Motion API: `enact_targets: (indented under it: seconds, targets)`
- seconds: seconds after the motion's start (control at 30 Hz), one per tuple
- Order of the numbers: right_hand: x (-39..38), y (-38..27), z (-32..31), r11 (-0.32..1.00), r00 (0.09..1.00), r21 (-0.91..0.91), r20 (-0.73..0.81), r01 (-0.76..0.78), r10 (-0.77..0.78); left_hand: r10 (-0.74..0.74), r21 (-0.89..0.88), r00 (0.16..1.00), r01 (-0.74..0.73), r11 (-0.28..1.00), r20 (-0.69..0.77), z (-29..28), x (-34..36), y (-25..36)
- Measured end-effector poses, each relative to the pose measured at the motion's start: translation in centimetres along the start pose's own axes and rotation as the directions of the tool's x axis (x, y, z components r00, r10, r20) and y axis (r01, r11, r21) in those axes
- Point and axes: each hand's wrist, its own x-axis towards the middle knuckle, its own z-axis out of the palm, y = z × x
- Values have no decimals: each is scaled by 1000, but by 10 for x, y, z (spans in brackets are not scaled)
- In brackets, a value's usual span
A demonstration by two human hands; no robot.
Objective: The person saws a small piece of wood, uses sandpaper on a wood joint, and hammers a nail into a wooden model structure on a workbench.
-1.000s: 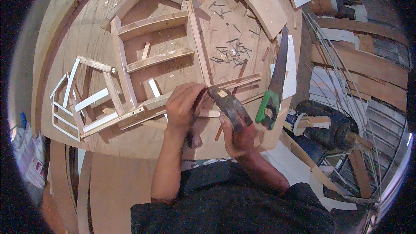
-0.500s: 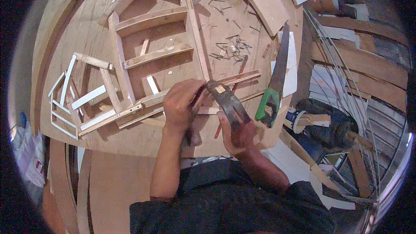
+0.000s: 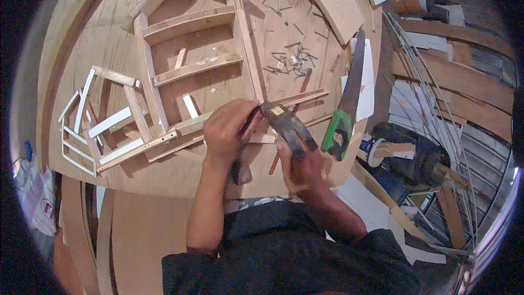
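Note:
A wooden frame (image 3: pixel 248 49) with crosspieces lies on the plywood table top (image 3: pixel 295 13). At its near right corner my left hand (image 3: pixel 226 128) is closed, fingertips pinched against the wood; whatever they hold is hidden. My right hand (image 3: pixel 303 166) is closed around a hammer (image 3: pixel 289 128), its dark metal head just right of the left fingertips and touching or close to the corner. The end of the wooden handle shows in the head; the rest of the handle is hidden. A red pencil (image 3: pixel 272 166) lies partly under the hammer.
Loose nails (image 3: pixel 295 60) are scattered beyond the hammer. A green-handled handsaw (image 3: pixel 344 125) rests at the right. Small white-edged wooden frames (image 3: pixel 112 123) stand at the left, boards (image 3: pixel 330 5) at the far right. Beside the table are a round white-rimmed container (image 3: pixel 376 153) and thin rods (image 3: pixel 431 82).
Both hands and the hammer stay almost in place at the corner. The left hand and the frame appear slightly farther left in the picture, as the view shifts a little.

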Motion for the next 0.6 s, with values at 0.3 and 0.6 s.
enact_targets:
  seconds: [0.3, 0.6]
  targets:
    - [20, -24, -19, 950, 948, 134, 192, -283, 255, 1, 69, 1000, -2, 998, 9, -1, -3, 0]
    - [11, -15, -13, 997, 1000, 80, 0, 8, -8, -23, 31, 1000, 22, 999, 11, -4, -6, 0]
